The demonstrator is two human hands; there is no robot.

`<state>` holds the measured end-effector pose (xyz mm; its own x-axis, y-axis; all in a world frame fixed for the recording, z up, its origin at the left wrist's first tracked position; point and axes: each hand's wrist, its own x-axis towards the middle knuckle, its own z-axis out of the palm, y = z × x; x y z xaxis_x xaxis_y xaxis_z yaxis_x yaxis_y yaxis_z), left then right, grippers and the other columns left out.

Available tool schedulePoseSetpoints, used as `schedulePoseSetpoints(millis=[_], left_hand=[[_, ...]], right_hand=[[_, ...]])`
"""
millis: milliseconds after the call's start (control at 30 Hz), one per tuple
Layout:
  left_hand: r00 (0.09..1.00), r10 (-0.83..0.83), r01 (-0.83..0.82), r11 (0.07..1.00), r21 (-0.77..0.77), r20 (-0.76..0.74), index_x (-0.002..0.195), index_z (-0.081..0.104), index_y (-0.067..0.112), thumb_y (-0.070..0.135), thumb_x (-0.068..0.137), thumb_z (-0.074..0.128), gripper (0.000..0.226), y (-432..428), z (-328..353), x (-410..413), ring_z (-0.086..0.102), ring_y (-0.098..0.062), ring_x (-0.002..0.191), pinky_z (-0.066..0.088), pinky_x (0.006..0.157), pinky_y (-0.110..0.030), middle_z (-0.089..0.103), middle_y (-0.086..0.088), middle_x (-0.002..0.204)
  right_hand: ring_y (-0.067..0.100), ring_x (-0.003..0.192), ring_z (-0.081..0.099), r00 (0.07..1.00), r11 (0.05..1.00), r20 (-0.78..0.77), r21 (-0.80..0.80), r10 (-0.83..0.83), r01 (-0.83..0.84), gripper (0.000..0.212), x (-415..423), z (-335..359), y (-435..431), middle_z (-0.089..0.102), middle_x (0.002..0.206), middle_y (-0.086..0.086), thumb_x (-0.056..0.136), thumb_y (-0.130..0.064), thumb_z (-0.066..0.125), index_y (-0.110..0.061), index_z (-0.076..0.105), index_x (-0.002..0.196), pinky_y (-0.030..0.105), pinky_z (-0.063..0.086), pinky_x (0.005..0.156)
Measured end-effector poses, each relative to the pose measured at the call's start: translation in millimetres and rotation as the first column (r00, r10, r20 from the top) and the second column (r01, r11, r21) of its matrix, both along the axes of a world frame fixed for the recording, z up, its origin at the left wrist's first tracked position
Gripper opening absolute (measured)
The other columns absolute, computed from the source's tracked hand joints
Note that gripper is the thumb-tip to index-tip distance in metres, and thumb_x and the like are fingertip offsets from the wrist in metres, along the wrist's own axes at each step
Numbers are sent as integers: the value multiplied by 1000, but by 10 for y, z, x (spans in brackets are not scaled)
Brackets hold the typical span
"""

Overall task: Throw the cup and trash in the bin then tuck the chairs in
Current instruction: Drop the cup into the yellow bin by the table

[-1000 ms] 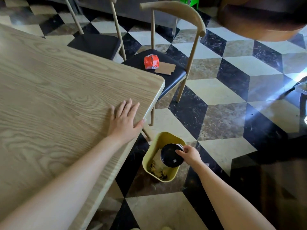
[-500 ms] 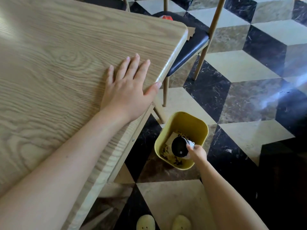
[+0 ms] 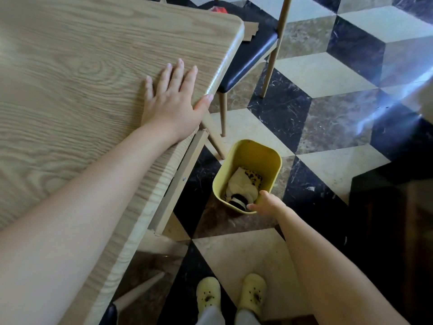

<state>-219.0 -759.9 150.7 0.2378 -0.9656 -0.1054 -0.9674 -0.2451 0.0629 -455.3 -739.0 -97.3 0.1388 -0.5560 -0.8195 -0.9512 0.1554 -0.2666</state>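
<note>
The white cup (image 3: 237,201) with a black lid lies tilted low inside the yellow bin (image 3: 255,146) on the floor, against its near wall, on top of crumpled white paper. My right hand (image 3: 266,202) reaches over the bin's near rim, fingertips closed on the cup's side. My left hand (image 3: 171,102) rests flat, fingers spread, on the wooden table (image 3: 82,66) near its corner. A black-seated chair (image 3: 248,59) stands pulled out beyond the corner. On it lie an orange piece of trash (image 3: 219,10), mostly hidden by the table, and a brown cardboard piece (image 3: 250,29).
The bin stands beside the table's slanted leg (image 3: 214,137) on a black, cream and brown tiled floor. My feet in yellow shoes (image 3: 208,294) stand just behind the bin. A dark edge of furniture (image 3: 393,207) lies to the right.
My right hand has lowered the cup from above the bin's opening down inside it. My view has tipped down and closer. The left hand has stayed flat on the table.
</note>
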Motion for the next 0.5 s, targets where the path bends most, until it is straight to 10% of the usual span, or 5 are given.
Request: schedulePoseSetpoints(millis=[300,500], left_hand=[[999,-35,43,951,306,-29,151,-10,16,51,96,35,80,355,316,-333,-17,-30,147,-3,118,-53,-20,-12,159],[986,-131,164,731,663,-100,151,22,15,47,97,38,64,393,1010,-642,14,-32,147,19,119,-45,10,-11,161]], right_hand=[[27,141,29,965,957,4,127,264,-262,98,-410,1414,64,26,156,4,74,-71,56,-26,16,151,44,29,113],[30,141,28,930,928,-117,183,349,-325,80,-780,2702,-55,28,155,5,82,-67,50,-24,31,147,46,25,114]])
